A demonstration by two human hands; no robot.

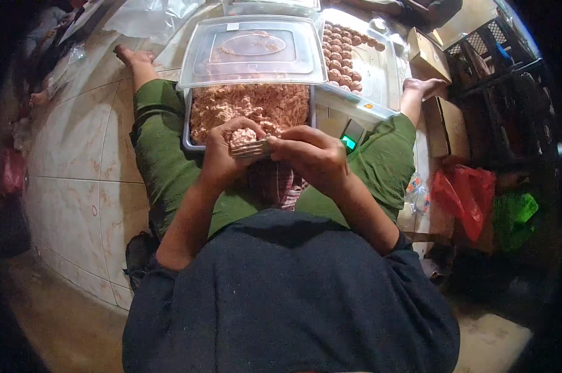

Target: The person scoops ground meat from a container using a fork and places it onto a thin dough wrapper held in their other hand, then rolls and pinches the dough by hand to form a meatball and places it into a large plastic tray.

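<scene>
My left hand (pixel 222 151) is curled around a rough lump of crumbly pinkish-brown mixture (pixel 242 137). A metal fork (pixel 251 148) lies against the near side of that lump, its tines toward the left palm. The fingers of my right hand (pixel 313 151) pinch the fork, and a little mixture shows at the fingertips. Both hands are over the near edge of a tub (pixel 188 127) filled with the same loose mixture (pixel 256 102). A clear plastic lid (pixel 253 76) rests over the far part of the tub.
At the far right, a clear tray (pixel 386 74) holds rows of round brown balls (pixel 338 56). A small scale with a lit green display (pixel 349 142) stands beside my right thigh. Cardboard boxes (pixel 449 127), a red plastic bag (pixel 466 198) and a dark rack (pixel 495 81) are farther right.
</scene>
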